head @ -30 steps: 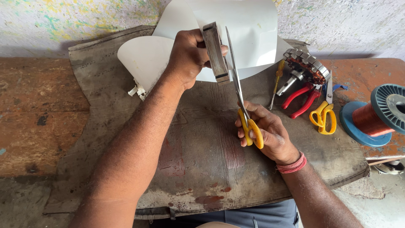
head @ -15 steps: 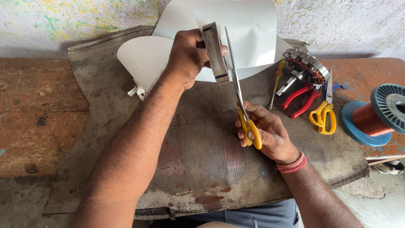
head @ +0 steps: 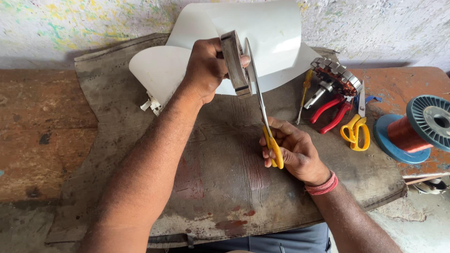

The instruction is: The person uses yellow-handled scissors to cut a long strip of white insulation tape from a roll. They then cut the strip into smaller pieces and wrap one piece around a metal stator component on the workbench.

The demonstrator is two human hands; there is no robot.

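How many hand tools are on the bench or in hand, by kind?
Scissors: 2, one pair in the right hand with blades at, one pair lying at
Red-handled pliers: 1
Yellow-handled screwdriver: 1
Total: 4

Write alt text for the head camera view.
A person's right hand works yellow-handled scissors along a white sheet, while the left hand holds a flat metal piece against it. Beneath lies a worn mat; to the right sit red pliers, a second pair of scissors and a copper wire spool.
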